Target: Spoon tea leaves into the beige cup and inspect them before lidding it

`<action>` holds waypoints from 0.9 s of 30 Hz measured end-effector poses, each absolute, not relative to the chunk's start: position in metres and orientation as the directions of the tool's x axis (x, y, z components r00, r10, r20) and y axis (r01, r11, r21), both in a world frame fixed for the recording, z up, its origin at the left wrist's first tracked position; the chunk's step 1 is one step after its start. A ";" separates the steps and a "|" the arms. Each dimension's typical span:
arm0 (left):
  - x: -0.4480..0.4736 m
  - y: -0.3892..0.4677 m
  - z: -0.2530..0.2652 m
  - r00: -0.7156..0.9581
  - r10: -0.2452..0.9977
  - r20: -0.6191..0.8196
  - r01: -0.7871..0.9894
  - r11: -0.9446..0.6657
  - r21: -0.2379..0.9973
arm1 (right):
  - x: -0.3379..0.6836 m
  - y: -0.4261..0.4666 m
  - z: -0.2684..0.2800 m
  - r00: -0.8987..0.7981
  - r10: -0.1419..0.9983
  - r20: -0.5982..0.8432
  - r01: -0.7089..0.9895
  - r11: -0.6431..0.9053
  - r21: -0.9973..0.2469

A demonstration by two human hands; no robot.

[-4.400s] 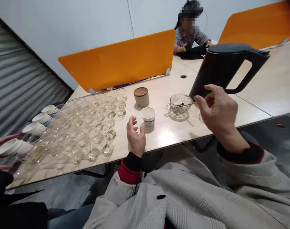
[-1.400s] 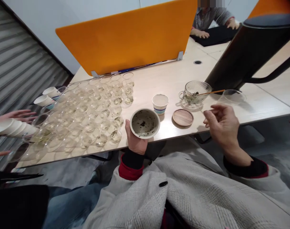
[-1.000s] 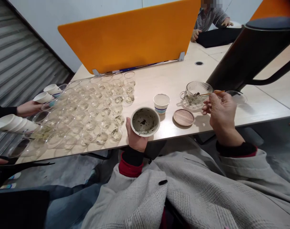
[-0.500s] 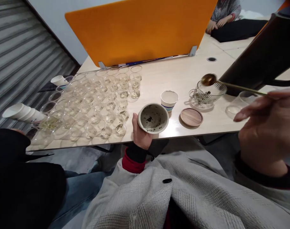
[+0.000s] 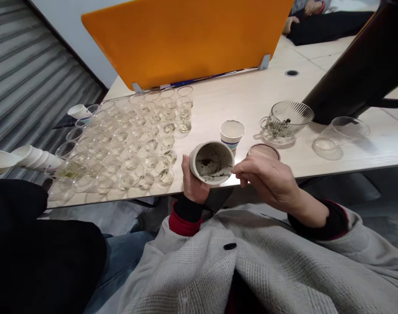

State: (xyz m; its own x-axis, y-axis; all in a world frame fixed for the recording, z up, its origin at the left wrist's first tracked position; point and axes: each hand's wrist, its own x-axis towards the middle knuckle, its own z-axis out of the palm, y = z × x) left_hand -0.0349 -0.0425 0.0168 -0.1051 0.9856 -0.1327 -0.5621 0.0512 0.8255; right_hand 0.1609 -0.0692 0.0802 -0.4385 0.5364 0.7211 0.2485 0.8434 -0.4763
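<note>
Seen from the head camera, a left hand [image 5: 193, 183] wraps around a small round jar [image 5: 212, 162], tilted so its mouth faces the viewer, just off the near edge of the pale wood-grain worktop [image 5: 251, 96]. The jar looks like matte ceramic, cream outside, with dark tea leaves clinging inside. It is probably light but breakable, and smooth enough to slip, so a full grip round its wall suits it. The right hand [image 5: 267, 181] pinches a thin spoon [image 5: 218, 174] whose end reaches into the jar.

Just behind the jar stands a paper cup [image 5: 231, 133]; beside that lies a round wooden lid [image 5: 263, 151], partly hidden by the right hand. Farther right of the jar sit a ribbed glass cup [image 5: 286, 121] and a clear glass lid [image 5: 339, 135], near a black kettle [image 5: 359, 74]. Left of the jar, rows of small glasses [image 5: 133, 139] crowd together. An orange divider [image 5: 186, 39] rises behind.
</note>
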 end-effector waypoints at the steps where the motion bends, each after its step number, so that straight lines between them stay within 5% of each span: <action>1: -0.035 -0.043 0.017 -0.107 0.985 -0.139 -0.583 0.051 0.811 | 0.163 -0.070 0.082 -0.461 0.553 0.694 0.243 0.831 -0.500; 9: -0.029 -0.046 0.016 -0.066 0.993 -0.100 -0.707 0.024 0.707 | 0.171 -0.075 0.088 -0.385 0.591 0.709 0.248 0.806 -0.537; 19: -0.026 -0.048 0.018 -0.069 0.997 -0.033 -0.649 -0.019 0.761 | 0.166 -0.077 0.087 -0.505 0.535 0.677 0.223 0.839 -0.497; 23: -0.026 -0.047 0.017 -0.064 0.997 -0.042 -0.659 -0.011 0.752 | 0.156 -0.086 0.083 -0.344 0.689 0.638 0.148 0.711 -0.688; 27: -0.027 -0.045 0.018 -0.014 0.993 -0.116 -0.706 0.073 0.705 | 0.143 -0.084 0.077 0.020 0.921 0.389 -0.199 0.385 -0.901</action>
